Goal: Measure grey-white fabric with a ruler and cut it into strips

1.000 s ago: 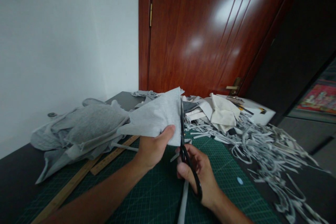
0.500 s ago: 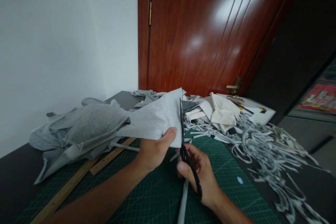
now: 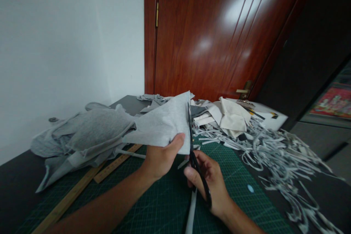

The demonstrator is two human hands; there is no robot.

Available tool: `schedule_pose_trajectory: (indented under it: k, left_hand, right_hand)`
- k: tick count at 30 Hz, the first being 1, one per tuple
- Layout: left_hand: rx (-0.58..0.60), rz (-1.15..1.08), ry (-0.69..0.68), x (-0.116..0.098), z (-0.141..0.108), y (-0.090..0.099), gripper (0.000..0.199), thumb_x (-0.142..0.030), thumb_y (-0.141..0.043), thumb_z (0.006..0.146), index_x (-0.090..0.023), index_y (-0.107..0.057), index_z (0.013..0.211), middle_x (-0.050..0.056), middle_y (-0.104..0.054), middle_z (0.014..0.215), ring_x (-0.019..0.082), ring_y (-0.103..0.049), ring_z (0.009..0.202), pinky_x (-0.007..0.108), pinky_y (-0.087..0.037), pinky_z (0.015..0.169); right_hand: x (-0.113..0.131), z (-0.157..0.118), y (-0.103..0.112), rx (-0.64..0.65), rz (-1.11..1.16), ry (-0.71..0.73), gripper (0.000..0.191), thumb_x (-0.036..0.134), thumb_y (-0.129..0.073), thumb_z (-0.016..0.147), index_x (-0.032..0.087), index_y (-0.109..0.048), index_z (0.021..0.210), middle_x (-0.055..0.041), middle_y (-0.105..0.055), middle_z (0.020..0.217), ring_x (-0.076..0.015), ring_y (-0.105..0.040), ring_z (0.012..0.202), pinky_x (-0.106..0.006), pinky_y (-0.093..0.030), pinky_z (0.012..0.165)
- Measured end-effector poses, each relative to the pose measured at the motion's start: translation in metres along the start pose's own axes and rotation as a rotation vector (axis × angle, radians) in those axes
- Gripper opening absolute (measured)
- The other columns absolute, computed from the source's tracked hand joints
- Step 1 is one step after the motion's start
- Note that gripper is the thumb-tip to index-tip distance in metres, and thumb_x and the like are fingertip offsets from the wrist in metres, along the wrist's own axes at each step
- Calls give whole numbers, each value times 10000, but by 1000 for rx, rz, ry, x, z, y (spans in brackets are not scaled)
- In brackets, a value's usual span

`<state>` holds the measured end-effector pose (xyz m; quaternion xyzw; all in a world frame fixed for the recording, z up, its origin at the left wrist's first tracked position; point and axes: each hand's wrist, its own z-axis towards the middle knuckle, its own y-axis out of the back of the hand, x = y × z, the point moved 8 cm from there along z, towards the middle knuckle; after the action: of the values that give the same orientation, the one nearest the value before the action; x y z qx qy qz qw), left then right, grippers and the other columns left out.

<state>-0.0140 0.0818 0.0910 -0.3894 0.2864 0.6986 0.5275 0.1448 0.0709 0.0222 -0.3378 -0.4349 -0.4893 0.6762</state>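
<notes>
A light grey piece of fabric [image 3: 164,124] is pinched in my left hand [image 3: 161,159], thumb on top, its other fingers hidden beneath the cloth. My right hand [image 3: 210,182] is wrapped round the handles of black scissors [image 3: 191,131], whose blades point away from me along the fabric's right edge. Whether the blades are fully closed is hard to see. Below the scissors a narrow grey strip [image 3: 192,212] hangs or lies over the green cutting mat [image 3: 159,204]. The fabric stretches left towards a heap of grey cloth [image 3: 98,131].
Two wooden rulers [image 3: 71,197] lie at the left of the mat. To the right spreads a tangled pile of cut strips [image 3: 276,157]. Behind it are cream fabric pieces [image 3: 233,117] and a white box [image 3: 274,117]. A wooden door [image 3: 203,36] stands beyond the table.
The right hand and scissors have shifted very slightly, with the thumb a little further left. The left hand and fabric look almost the same.
</notes>
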Motion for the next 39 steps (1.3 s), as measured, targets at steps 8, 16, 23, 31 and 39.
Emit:
schedule_pose_trajectory:
  k: [8, 16, 23, 31, 39]
  left_hand:
    - [-34, -51, -8, -5, -1, 2, 183, -398, -757, 768, -260, -703, 875, 48, -799, 880, 310, -768, 952, 485, -558, 1096]
    - [-25, -35, -15, -5, 0, 2, 175, -399, -746, 783, -242, -716, 852, 36, -811, 899, 272, -762, 883, 418, -584, 1007]
    - [-9, -12, -30, -4, -1, 3, 196, -410, -722, 810, -243, -734, 910, 38, -822, 968, 276, -763, 918, 430, -549, 1048]
    - [-2, -6, -22, -2, -1, 2, 166, -405, -732, 809, -251, -685, 770, 11, -774, 784, 243, -727, 773, 383, -582, 883]
    - [45, 60, -2, 0, -3, -2, 219, -427, -680, 809, -248, -632, 693, 7, -713, 696, 230, -693, 719, 367, -584, 826]
  right_hand:
    - [3, -1, -3, -9, -31, -44, 359, 462, -932, 837, 193, -717, 938, 73, -556, 615, -117, -471, 521, -229, -356, 501]
    - [0, -1, -1, -20, -57, -59, 396, 494, -932, 831, 182, -714, 940, 71, -556, 600, -113, -486, 485, -214, -359, 468]
    - [2, -1, 0, -33, -97, -45, 420, 553, -875, 880, 175, -699, 935, 65, -571, 609, -105, -499, 473, -216, -371, 470]
    - [3, 0, 0, -48, -84, -56, 393, 507, -915, 845, 185, -697, 905, 67, -586, 586, -105, -489, 452, -214, -368, 454]
    - [-1, 1, 2, -32, -25, -7, 324, 419, -946, 827, 194, -738, 932, 69, -597, 616, -107, -496, 494, -218, -383, 481]
